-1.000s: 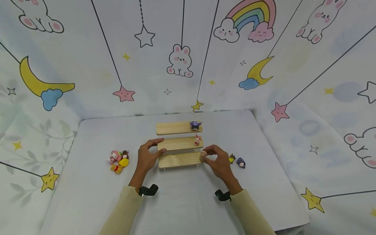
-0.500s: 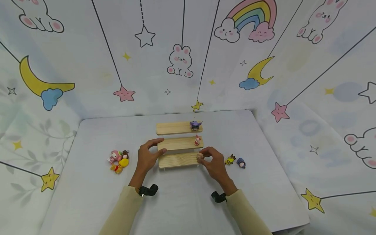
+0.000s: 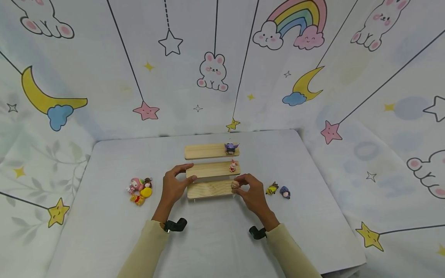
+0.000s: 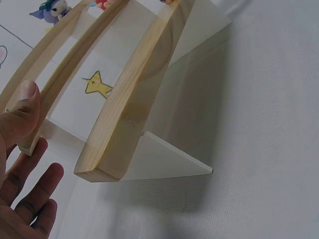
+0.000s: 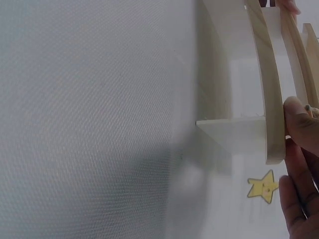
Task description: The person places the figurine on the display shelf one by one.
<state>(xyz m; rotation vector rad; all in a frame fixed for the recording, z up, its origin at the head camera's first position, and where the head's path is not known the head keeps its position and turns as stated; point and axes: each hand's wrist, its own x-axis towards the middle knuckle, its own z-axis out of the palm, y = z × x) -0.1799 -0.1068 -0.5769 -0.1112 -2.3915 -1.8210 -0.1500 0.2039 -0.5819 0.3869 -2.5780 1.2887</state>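
Note:
A three-tier wooden display shelf (image 3: 210, 189) with white supports stands mid-table. At its left side, my left hand (image 3: 173, 186) grips the end of the middle board, thumb (image 4: 29, 102) on top and fingers beneath. My right hand (image 3: 255, 195) pinches a small beige-brown figurine (image 3: 234, 185) at the right end of the lowest board; whether its base touches the wood cannot be told. Most of that figurine is hidden by the thumb in the right wrist view. A purple figurine (image 3: 231, 148) stands at the right of the top board, a red-and-white one (image 3: 233, 166) at the right of the middle board.
Right of the right hand lie a yellow figurine (image 3: 272, 188) and a dark blue one (image 3: 285, 192). Several figurines are clustered on the left, among them a pink-hooded one (image 3: 137, 183) and an orange-yellow bear (image 3: 138, 199). A printed fabric backdrop (image 3: 180, 92) rises behind the table.
My right hand has moved left, bringing the beige-brown figurine from the lowest board's right edge in over its surface. The yellow figurine is now uncovered. My left hand has stayed put.

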